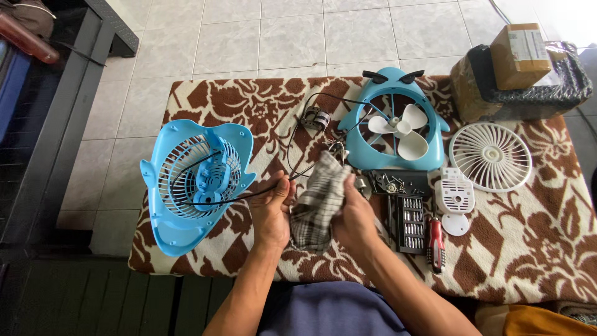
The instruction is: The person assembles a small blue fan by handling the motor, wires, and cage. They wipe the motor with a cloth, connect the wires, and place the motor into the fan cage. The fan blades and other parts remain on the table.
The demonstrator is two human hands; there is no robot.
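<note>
Checked cloth (317, 202) sits at worktop centre, gripped by both hands. Left hand (270, 211) is closed on the cloth's left edge and on a black cable (249, 194) passing over its fingers. Right hand (356, 218) is closed on the cloth's right side. Blue rear housing (196, 183) lies at 9 o'clock of the hands, the cable running into it. Blue front shell (398, 121) with 1 white blade (401, 129) lies at 1 o'clock. Small motor (316, 117) lies at 12 o'clock. Bit case (410, 223) and red screwdriver (435, 242) lie at 3 o'clock; white grille (490, 155) lies beyond at 2 o'clock. Patterned blanket (528, 249) covers the worktop.
</note>
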